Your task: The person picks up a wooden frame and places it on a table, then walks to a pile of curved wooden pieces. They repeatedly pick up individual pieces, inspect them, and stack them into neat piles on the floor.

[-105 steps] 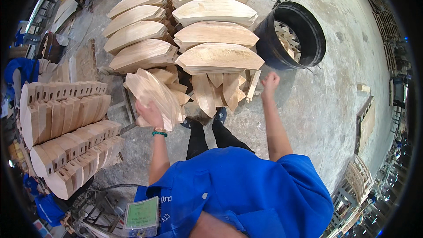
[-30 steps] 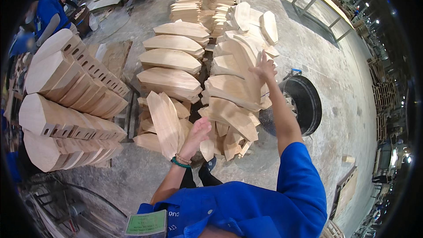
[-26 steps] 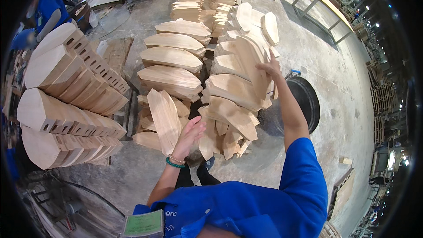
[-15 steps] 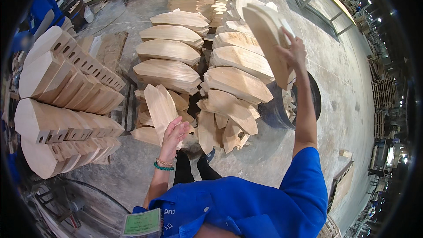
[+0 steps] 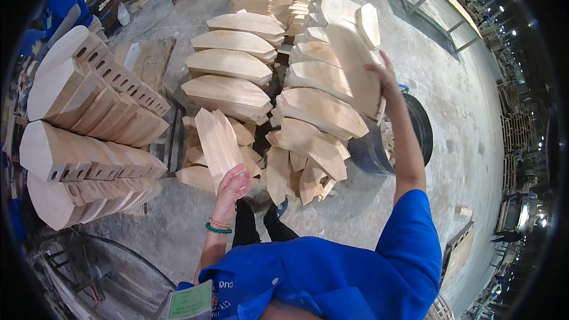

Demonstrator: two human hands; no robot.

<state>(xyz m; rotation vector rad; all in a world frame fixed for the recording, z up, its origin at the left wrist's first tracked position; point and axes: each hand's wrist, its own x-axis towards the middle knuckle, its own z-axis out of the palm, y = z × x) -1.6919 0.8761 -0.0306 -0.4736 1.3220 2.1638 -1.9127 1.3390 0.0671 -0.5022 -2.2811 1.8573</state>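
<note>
My left hand [image 5: 231, 188], wearing beaded bracelets at the wrist, is closed at the lower end of a pale wooden board [image 5: 216, 145] with a pointed end. A second similar piece shows just behind that board. Out to the right, my right hand [image 5: 386, 80] grips the right edge of another long shaped board [image 5: 354, 68], slightly smeared by motion. This board slants over the right-hand stack of curved wooden pieces [image 5: 320, 109]. Another stack of similar pieces [image 5: 228, 92] lies left of it. Nearer my feet, loose pieces [image 5: 305, 151] lie in a disordered heap.
Slotted wooden blocks [image 5: 89, 154] stand in rows at the left. A dark round bin [image 5: 418, 130] with scraps is at the right, beside the stack. A long table [image 5: 444, 3] stands far right. Another person in blue [image 5: 64, 9] is at the far left.
My right hand and its board have moved slightly left and down over the right stack. A separate board now shows at that stack's far right. My left hand is almost unmoved.
</note>
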